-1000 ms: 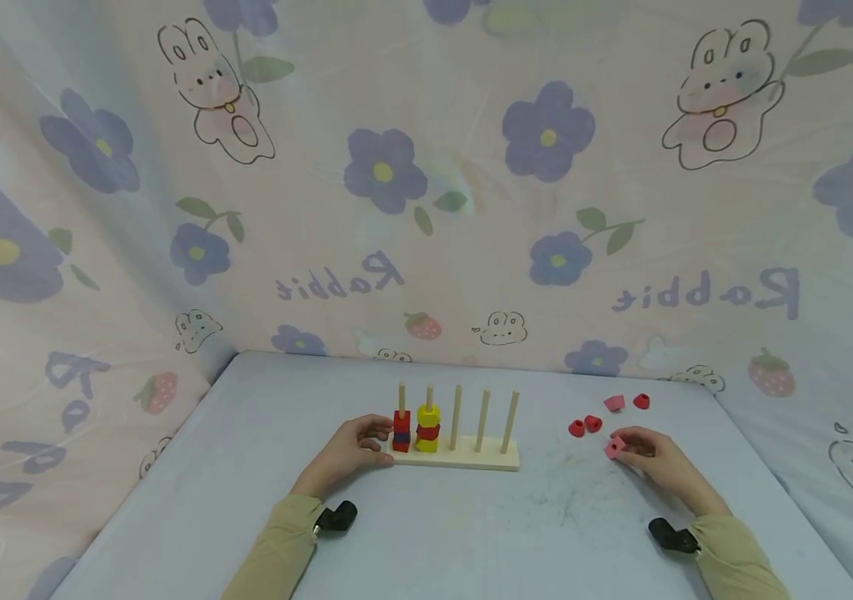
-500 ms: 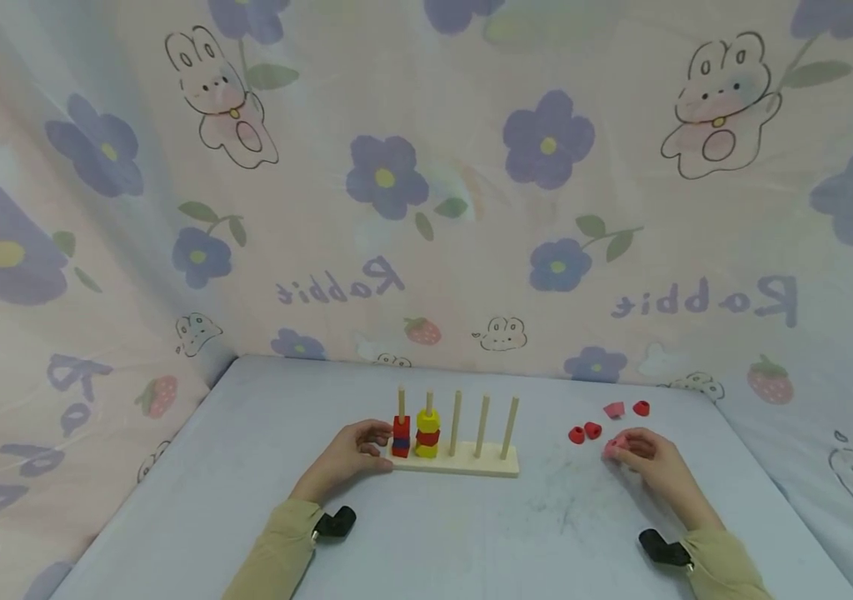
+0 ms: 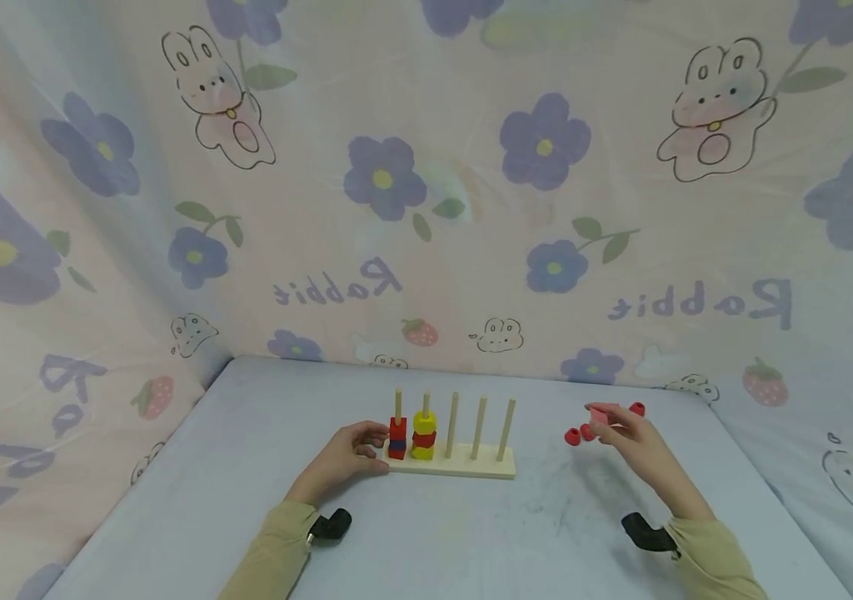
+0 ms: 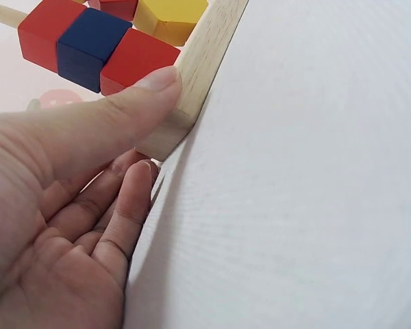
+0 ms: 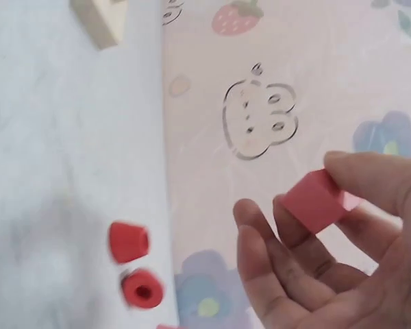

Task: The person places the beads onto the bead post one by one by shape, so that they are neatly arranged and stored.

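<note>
A wooden peg stand has several upright pegs. The leftmost bears red and blue blocks; its neighbour bears yellow and red blocks. My left hand grips the stand's left end, thumb on the wood beside the lowest red block and fingers curled behind the end. Off to the right, my right hand pinches a pink block between thumb and fingers, held up over the table. In the head view this hand partly covers the loose pieces behind it.
Small red pieces with holes lie on the white table, right of the stand. Another red piece lies farther back. A patterned curtain rises behind the table and along its sides.
My right hand has lifted the pink block off the table, moving up and slightly left with it. My left hand has stayed at the stand's end.
</note>
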A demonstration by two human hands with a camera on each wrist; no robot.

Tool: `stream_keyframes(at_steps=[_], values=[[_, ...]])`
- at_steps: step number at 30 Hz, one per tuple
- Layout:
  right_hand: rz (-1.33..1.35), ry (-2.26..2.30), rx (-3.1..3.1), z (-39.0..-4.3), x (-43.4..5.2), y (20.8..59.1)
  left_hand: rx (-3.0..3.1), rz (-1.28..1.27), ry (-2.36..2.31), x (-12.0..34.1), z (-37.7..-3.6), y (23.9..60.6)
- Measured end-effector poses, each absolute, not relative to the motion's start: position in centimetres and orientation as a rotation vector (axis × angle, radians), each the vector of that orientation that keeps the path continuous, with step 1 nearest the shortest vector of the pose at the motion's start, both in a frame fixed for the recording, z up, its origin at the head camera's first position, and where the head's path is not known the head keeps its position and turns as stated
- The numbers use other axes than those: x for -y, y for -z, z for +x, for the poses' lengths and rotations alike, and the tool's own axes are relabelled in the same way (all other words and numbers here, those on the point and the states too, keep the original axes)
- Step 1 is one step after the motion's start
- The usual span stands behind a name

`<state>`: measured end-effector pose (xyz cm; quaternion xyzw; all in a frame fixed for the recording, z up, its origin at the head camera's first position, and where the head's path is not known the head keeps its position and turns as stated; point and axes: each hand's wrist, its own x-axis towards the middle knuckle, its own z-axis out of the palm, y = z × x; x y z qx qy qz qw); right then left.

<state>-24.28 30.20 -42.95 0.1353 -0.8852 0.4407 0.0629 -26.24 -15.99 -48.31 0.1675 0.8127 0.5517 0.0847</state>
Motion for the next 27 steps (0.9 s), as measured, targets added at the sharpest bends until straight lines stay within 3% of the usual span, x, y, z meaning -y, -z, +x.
stream_keyframes(at_steps=[6, 14, 27], values=[[0.467, -1.334, 2.634, -24.7, -28.3, 40.8, -2.446, 0.484, -1.606, 15.9, -25.7, 47.7], [0.477, -1.354, 2.518, -24.7, -25.5, 37.7, -2.445, 0.504, -1.631, 16.2, -27.3, 50.1], [0.811, -1.331, 2.366, -22.8, -18.2, 32.3, -2.439, 0.531, -1.646, 16.4, -27.8, 50.5]])
